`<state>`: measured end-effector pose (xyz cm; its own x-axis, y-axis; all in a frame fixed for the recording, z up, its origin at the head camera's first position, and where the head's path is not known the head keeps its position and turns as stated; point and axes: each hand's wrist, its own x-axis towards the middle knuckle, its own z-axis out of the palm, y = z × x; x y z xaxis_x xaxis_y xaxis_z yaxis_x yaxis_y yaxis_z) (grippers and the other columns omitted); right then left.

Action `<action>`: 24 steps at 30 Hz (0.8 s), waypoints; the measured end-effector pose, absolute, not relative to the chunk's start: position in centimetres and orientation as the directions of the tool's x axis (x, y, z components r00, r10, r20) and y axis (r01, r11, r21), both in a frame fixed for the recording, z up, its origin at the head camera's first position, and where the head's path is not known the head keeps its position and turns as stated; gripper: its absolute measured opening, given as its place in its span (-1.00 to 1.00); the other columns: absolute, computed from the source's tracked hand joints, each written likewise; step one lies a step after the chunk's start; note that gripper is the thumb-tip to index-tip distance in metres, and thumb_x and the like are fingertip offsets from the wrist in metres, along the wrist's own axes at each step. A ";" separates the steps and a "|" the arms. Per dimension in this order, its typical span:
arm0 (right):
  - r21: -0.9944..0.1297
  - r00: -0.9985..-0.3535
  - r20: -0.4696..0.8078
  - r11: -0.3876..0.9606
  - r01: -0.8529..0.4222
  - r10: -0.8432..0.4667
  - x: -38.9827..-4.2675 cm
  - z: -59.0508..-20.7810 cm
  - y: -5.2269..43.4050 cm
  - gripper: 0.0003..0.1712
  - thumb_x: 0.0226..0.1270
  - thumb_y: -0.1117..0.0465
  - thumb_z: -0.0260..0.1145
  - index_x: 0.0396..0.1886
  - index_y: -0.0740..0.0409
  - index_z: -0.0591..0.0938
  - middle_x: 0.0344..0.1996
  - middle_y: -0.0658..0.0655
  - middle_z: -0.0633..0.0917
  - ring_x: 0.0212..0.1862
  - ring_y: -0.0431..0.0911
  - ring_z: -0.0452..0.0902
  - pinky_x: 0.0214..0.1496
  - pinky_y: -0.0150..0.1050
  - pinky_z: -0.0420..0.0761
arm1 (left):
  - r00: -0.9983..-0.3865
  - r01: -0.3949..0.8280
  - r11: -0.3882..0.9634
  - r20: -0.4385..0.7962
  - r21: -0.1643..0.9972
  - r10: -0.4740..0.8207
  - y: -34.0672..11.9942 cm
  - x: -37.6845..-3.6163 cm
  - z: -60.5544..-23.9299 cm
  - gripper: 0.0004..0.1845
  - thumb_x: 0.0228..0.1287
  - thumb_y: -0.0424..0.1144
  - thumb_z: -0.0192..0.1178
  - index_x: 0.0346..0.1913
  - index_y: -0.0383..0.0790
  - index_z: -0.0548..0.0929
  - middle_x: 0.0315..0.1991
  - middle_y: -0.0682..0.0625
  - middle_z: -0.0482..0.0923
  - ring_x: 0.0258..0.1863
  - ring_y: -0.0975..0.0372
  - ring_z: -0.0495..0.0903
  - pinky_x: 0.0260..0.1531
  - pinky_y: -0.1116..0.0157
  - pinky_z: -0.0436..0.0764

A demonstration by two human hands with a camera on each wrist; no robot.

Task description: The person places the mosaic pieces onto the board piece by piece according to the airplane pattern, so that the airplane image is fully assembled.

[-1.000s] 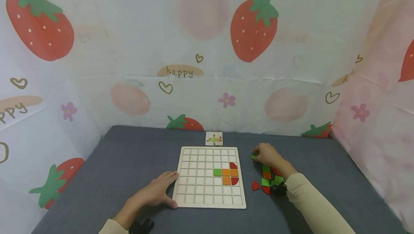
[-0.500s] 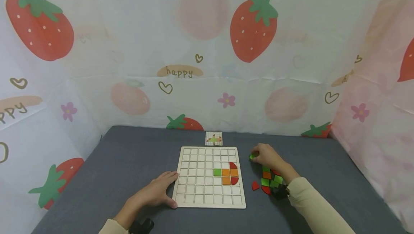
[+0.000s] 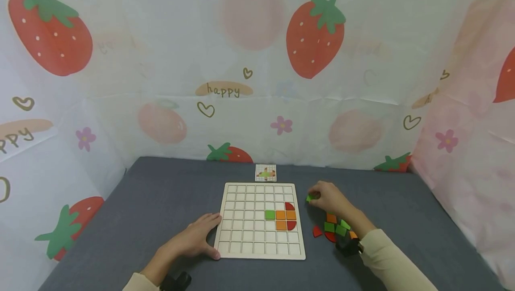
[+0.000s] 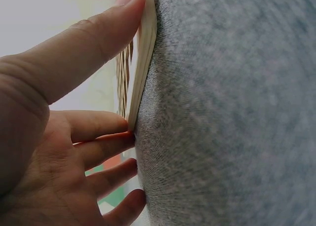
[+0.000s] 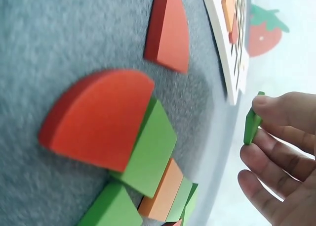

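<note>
Just right of the board, a green piece pinched by the right hand

Between thumb and fingertips, the right grip is closed down to the thickness of the green piece, which it holds near the far half of the board's right edge. At the board's left side, the left hand has its grip spread wide: its thumb rests on the rim by the near left corner and its fingers touch the left edge.

6 pieces lie in the cells, toward the right: 3 orange squares, 2 red quarter-rounds and 1 green square. 2 of the orange squares stand side by side, with the green square to their left; the red quarter-rounds sit on the far and near sides of the rightmost orange square.

Right of the board, loose pieces in green, orange and red lie clustered on the grey surface, partly hidden by the right arm. A red wedge lies apart from them, nearer the board. Just beyond the board's far edge is a small card with a coloured pattern on a grid.
</note>
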<state>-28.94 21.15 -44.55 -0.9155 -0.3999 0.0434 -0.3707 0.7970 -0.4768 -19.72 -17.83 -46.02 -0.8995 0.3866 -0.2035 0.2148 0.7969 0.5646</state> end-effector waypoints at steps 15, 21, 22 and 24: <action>-0.472 -0.884 0.086 0.762 -0.442 -0.460 -27.5 -44.4 19.9 -0.69 0.18 0.31 0.41 -0.08 0.33 0.70 -0.25 0.10 0.63 -0.22 -0.08 0.59 -0.18 -0.24 0.63 | -0.902 0.212 0.805 -0.207 0.554 0.380 -17.8 -19.9 -46.2 0.09 -0.25 -0.10 0.58 0.41 -0.40 0.30 0.45 -0.25 0.24 0.48 -0.20 0.09 0.29 -0.33 0.13; -0.469 -0.882 0.098 0.760 -0.450 -0.461 -27.0 -44.2 19.2 -0.69 0.19 0.30 0.41 -0.07 0.31 0.70 -0.24 0.09 0.64 -0.21 -0.10 0.59 -0.18 -0.23 0.62 | -0.902 0.203 0.803 -0.212 0.560 0.375 -17.8 -19.8 -46.2 0.09 -0.25 -0.10 0.58 0.41 -0.39 0.30 0.45 -0.25 0.24 0.49 -0.20 0.08 0.29 -0.33 0.12; -0.470 -0.884 0.095 0.761 -0.446 -0.459 -26.9 -44.1 19.1 -0.69 0.19 0.30 0.41 -0.07 0.31 0.70 -0.23 0.09 0.65 -0.20 -0.10 0.59 -0.17 -0.23 0.62 | -0.902 0.204 0.803 -0.211 0.560 0.377 -17.8 -19.8 -46.2 0.09 -0.25 -0.10 0.58 0.41 -0.40 0.30 0.45 -0.25 0.24 0.49 -0.20 0.08 0.29 -0.33 0.13; -0.464 -0.884 0.093 0.766 -0.446 -0.458 -26.8 -44.0 18.8 -0.69 0.19 0.30 0.41 -0.06 0.30 0.70 -0.23 0.08 0.65 -0.20 -0.10 0.59 -0.17 -0.23 0.62 | -0.901 0.209 0.803 -0.210 0.558 0.381 -17.8 -19.8 -46.2 0.08 -0.25 -0.10 0.58 0.41 -0.40 0.30 0.45 -0.25 0.24 0.49 -0.20 0.08 0.29 -0.32 0.13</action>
<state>-26.84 18.84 -44.02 -0.8840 -0.4583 0.0929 -0.4457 0.7658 -0.4636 -19.82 -17.85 -46.19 -0.9005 0.3808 -0.2097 0.2094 0.8027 0.5584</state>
